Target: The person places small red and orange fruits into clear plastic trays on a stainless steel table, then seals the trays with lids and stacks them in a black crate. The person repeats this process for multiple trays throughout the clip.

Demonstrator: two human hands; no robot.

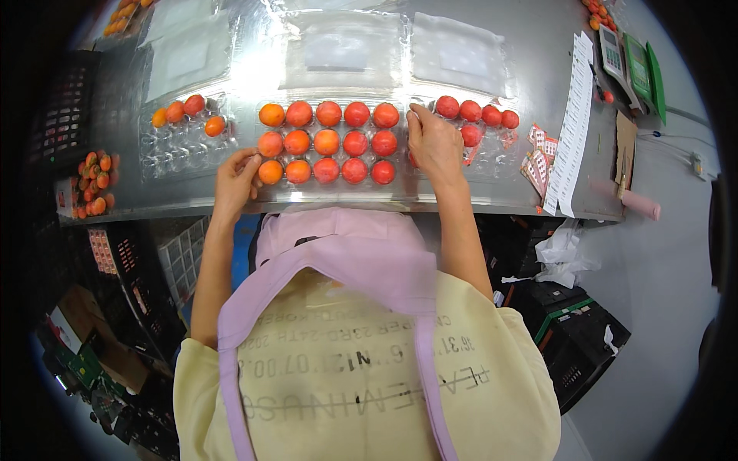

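Three rows of red and orange tomatoes (327, 142) sit in a clear plastic tray (340, 192) before me on a metal table. My left hand (236, 178) is at the tray's left side, fingers curled beside the tomatoes at the row ends; whether it grips the rim is unclear. My right hand (429, 138) lies over the gap between this tray and the right one, index finger extended, with a red tomato (412, 159) partly hidden beneath it. Several red tomatoes (470, 111) rest in the right clear tray (496, 164). The left clear tray (173, 155) holds several orange and red ones (194, 105).
Open clear lids with white pads (340, 52) lie behind the trays. A tomato pile (95, 181) is at left. At right are printed packets (537, 161), long paper strips (571, 124), a pen (594, 75), a scale-like device (636, 63) and a pink-handled tool (641, 206).
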